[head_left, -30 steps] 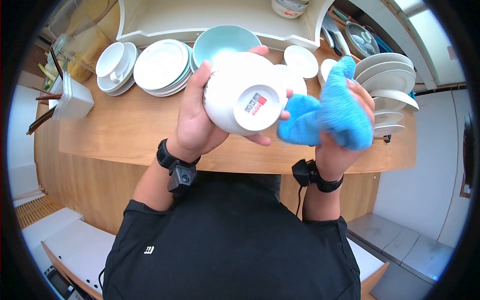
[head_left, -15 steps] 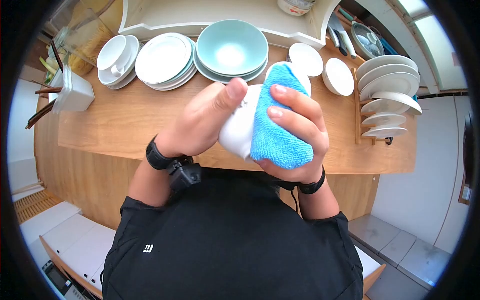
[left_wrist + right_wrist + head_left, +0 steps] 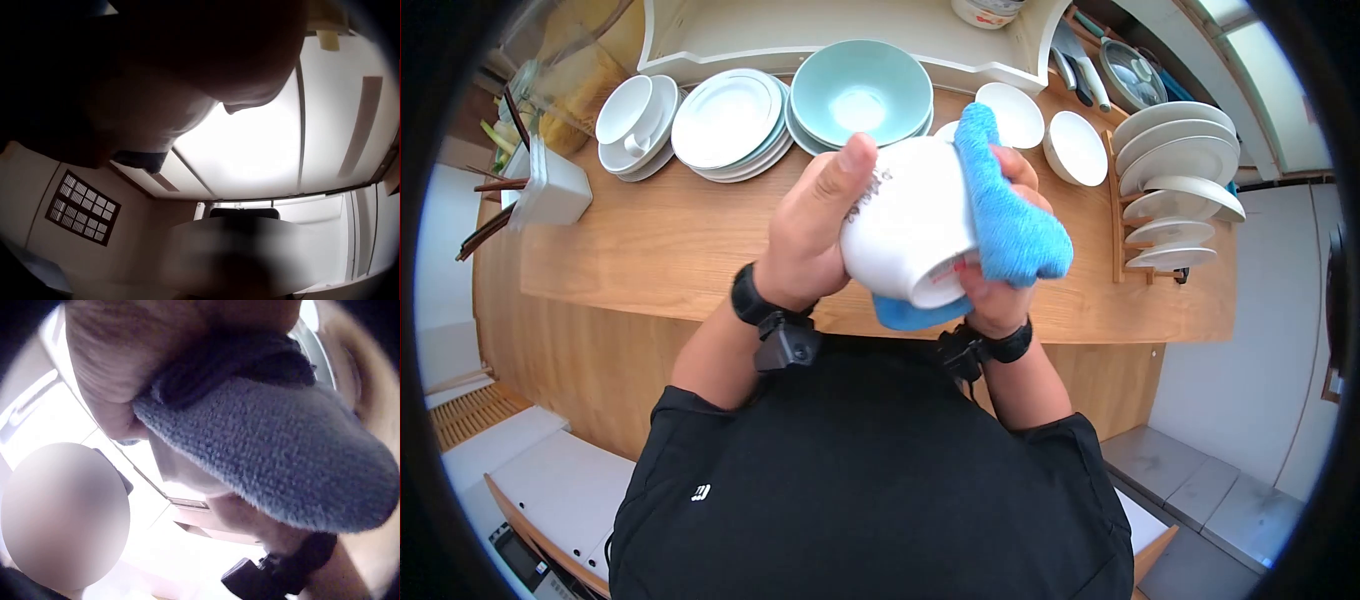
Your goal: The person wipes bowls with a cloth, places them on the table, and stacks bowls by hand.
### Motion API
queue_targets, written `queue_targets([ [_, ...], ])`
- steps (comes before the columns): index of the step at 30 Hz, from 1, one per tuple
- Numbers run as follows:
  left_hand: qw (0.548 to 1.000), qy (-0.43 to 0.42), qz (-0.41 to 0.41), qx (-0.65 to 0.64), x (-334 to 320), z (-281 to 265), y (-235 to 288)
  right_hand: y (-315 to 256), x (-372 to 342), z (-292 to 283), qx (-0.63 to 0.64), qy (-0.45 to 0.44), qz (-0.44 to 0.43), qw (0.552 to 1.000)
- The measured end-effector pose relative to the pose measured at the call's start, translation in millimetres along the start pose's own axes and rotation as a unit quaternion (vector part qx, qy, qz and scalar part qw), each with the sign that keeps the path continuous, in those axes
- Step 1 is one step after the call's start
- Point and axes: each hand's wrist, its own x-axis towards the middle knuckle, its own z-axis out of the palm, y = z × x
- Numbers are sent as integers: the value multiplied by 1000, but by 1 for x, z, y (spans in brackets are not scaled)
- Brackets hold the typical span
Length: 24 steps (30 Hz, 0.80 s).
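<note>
In the head view, a white bowl (image 3: 905,215) is held over the table's front part, tilted with its foot ring toward the body. My left hand (image 3: 808,235) grips its left side, thumb up along the dark printed pattern. On the other side my right hand (image 3: 1003,303) holds a blue cloth (image 3: 1022,238) against the bowl, its thumb near the red mark on the base. Part of the cloth hangs below the bowl. The right wrist view shows the cloth (image 3: 281,456) bunched under the right palm. Dark shadow covers most of the left wrist view.
Behind stand a teal bowl (image 3: 862,95), a plate stack (image 3: 725,120) and a white cup (image 3: 626,110) on saucers. To the right are white bowls (image 3: 1076,148) and a rack of plates (image 3: 1180,175). A chopstick holder (image 3: 560,185) stands at the left.
The right hand with the cloth came in from the right onto the bowl, wrapped its right side, then shifted slightly right. The bowl has turned, its base now facing lower right.
</note>
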Motion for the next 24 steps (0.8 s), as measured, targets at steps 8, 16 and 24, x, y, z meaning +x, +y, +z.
queue_targets([
  [8,969,88,94,210,10,6,-24,-15,7,-19,-130,-10,-21,991],
  [16,979,119,69,149,10,27,4,-51,36,2,-202,-133,-181,953],
  [24,972,96,31,-211,17,40,-18,-28,7,18,-335,18,-285,898],
])
